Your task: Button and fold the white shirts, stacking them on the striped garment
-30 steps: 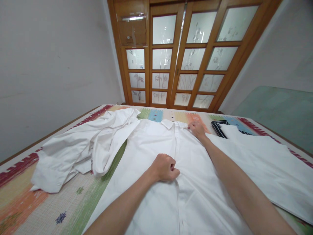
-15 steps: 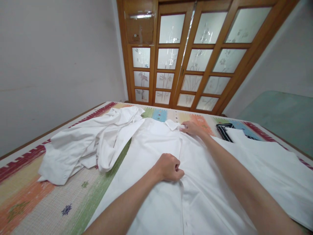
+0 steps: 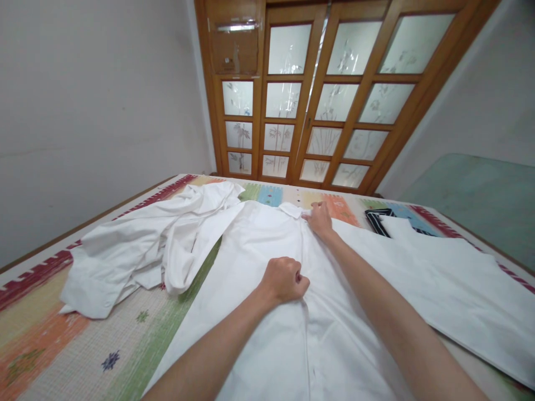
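Observation:
A white collared shirt (image 3: 254, 239) lies spread out before me, its collar (image 3: 290, 210) at the far end and its front placket running toward me. My left hand (image 3: 286, 278) is closed in a fist on the shirt's middle, pinching cloth at the placket edge. Up by the collar, my right hand (image 3: 321, 220) grips the shirt with thumb and fingers; the exact hold is partly hidden. One sleeve (image 3: 125, 245) lies crumpled to the left, and white cloth of the other side (image 3: 438, 267) stretches out to the right.
Beneath the shirt is a multicoloured patterned cover (image 3: 134, 328) on a bed or table. A folded black item with white stripes (image 3: 377, 221) lies at the far right, partly under white cloth. Wood-framed glass doors (image 3: 288, 100) stand behind, a greenish panel (image 3: 480, 200) to the right.
My right hand has shifted slightly and turned more upright near the collar, its forearm moving left. My left hand keeps its place on the placket. The view has moved a little.

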{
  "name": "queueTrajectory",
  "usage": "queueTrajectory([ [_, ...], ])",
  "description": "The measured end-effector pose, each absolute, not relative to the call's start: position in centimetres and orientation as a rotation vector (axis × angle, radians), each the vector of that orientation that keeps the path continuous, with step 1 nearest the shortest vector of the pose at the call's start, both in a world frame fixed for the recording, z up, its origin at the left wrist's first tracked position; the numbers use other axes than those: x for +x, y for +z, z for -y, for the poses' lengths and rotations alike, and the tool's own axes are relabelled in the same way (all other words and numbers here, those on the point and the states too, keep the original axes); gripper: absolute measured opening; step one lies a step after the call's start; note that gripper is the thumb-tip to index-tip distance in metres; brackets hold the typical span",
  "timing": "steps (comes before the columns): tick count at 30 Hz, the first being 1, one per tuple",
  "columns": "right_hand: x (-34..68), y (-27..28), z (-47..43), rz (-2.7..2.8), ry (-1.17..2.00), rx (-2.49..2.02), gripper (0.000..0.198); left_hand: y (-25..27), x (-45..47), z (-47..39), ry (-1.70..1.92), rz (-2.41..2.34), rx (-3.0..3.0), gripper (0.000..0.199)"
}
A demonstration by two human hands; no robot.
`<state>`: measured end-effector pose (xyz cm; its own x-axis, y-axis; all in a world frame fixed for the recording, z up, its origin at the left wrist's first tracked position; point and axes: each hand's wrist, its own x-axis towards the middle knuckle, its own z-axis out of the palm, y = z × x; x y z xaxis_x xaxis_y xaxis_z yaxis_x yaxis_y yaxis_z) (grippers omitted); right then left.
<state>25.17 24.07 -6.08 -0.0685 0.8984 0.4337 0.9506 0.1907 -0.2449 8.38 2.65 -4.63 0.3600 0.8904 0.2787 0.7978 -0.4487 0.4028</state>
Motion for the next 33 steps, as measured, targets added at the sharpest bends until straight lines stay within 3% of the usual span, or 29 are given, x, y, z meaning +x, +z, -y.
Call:
queueTrajectory([
  [5, 25.3, -7.1, -22.1, 2.134, -0.257, -1.705, 0.052, -4.6, 8.5, -2.7, 0.880, -1.542, 2.443, 0.008],
  [12, 25.0, -6.1, -21.2, 2.429, -0.382, -1.469, 0.054, -5.3, 8.5, -2.6, 0.923, -1.452, 2.483, 0.044],
  [20, 22.6, -5.1, -21.6, 2.362, -0.244, -1.675, 0.037, -5.1, 8.5, -2.6, 0.855, -1.452, 2.477, 0.033],
  [28, 22.0, -5.8, -22.5, 2.261, -0.156, -1.813, 0.051, -4.8, 8.5, -2.6, 0.811, -1.488, 2.447, 0.027],
  [33, 22.2, -6.7, -22.5, 2.275, -0.191, -1.781, 0.062, -5.2, 8.4, -2.8, 0.790, -1.497, 2.490, 0.042],
])
